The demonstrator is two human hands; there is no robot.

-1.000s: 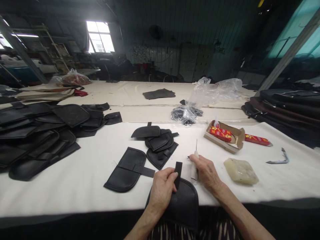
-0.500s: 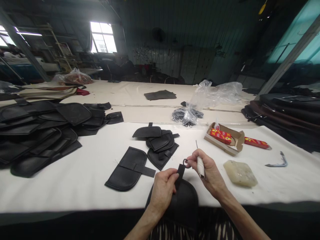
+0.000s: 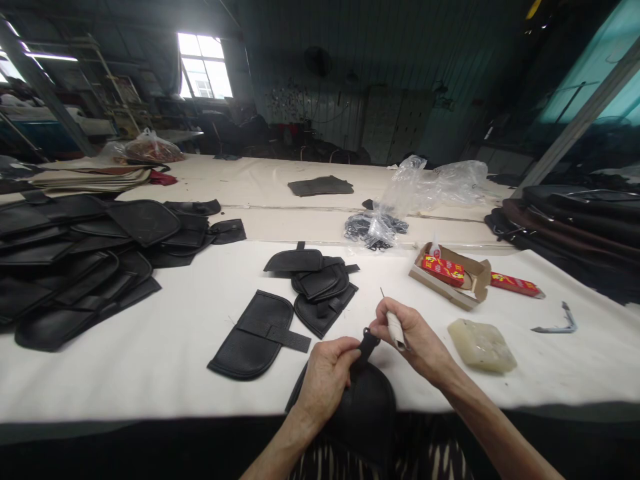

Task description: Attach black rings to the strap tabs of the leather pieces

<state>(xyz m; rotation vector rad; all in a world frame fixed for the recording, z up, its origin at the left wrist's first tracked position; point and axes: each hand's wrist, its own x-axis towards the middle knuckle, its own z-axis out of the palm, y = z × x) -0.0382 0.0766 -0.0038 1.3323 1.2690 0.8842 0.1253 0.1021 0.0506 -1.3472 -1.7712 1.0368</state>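
Observation:
My left hand (image 3: 325, 377) is closed on the strap of a black leather pouch (image 3: 370, 410), which hangs over the table's front edge. A small black ring or clasp (image 3: 367, 332) sits at the strap's end, where the fingertips of my right hand (image 3: 415, 337) pinch. That same right hand also grips an awl-like tool (image 3: 395, 330) with a white wrapped handle and a thin metal tip pointing up and away. Just left of my hands another black pouch (image 3: 255, 337) lies flat with its strap out. Behind it is a small heap of black pouches (image 3: 320, 283).
A large pile of black pouches (image 3: 85, 260) covers the left. To the right are an open cardboard box (image 3: 473, 297) with red packets, a yellowish block (image 3: 483, 345) and a bent metal tool (image 3: 560, 328). Plastic bags (image 3: 377, 230) lie farther back. Dark bags (image 3: 575, 233) are stacked at far right.
My right hand has moved slightly left, bringing the black ring from beside the strap end onto it. The strap end now looks folded or threaded at the ring. My left hand keeps its hold.

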